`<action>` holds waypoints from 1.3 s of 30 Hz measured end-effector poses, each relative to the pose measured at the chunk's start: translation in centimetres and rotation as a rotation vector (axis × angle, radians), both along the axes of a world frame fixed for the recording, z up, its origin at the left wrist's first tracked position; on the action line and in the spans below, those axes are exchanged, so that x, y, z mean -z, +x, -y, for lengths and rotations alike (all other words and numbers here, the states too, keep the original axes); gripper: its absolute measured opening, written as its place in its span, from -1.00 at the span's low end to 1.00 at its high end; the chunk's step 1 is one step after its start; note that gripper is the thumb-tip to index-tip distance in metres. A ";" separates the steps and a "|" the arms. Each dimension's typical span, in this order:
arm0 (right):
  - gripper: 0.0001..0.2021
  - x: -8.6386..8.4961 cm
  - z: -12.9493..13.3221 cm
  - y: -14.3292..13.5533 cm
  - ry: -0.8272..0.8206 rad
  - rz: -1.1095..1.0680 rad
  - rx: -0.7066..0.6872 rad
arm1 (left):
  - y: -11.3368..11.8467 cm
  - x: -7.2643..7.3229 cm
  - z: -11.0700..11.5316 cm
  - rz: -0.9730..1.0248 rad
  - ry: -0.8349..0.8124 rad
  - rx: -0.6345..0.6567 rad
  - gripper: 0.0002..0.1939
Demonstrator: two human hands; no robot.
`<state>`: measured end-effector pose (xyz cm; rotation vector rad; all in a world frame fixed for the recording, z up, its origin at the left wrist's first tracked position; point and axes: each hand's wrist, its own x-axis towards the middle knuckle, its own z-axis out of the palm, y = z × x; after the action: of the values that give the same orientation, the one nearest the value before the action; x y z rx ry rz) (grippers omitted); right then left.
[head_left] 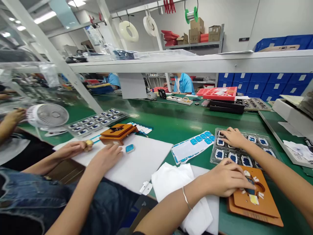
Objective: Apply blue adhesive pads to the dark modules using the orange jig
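Note:
My left hand (226, 179), with a silver bangle at its wrist, is closed over an orange fixture block (265, 204). Its fingertips press on a small dark blue part (250, 185) in the fixture's recess. Beyond it, my right hand (233, 137) reaches across a clear plastic tray (213, 156), fingers apart over its far left cells. In the tray's pockets sit several square white-framed parts with dark blue faces (233, 158); the piece under my right fingertips is mostly hidden. A white cloth (173, 181) lies left of my left forearm.
Left of me, a co-worker's hands (106, 158) work on a white sheet (149, 153) near another orange fixture (117, 132) and a small blue part (129, 148). Blue-sticker sheets (192, 148) lie between us. A fan (49, 116) and a second tray (97, 122) stand farther left. An overhead shelf (171, 63) crosses the bench.

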<state>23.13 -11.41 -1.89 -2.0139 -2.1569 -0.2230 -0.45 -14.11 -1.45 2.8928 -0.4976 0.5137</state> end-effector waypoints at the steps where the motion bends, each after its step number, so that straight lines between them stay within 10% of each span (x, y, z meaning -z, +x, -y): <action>1: -0.65 0.4 -0.2 0.2 -0.004 0.004 -0.009 | -0.1 -0.2 0.0 -0.015 0.002 0.008 -0.63; 15: -0.76 -0.4 -1.2 0.2 0.156 -0.336 -0.041 | -0.6 -0.4 0.7 -0.002 -0.053 0.041 -0.60; 29: -0.82 -3.5 18.4 -4.2 0.309 -0.707 0.000 | -0.4 0.4 0.4 0.160 -0.192 0.068 -0.50; 39: -0.84 -1.8 21.4 -4.5 0.212 -0.634 -0.091 | -0.5 0.3 0.2 0.147 -0.158 0.052 -0.49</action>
<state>18.58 -32.79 -0.10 -1.5811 -1.7294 0.1746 -0.92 -14.30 -1.76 2.6979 -0.5260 0.7263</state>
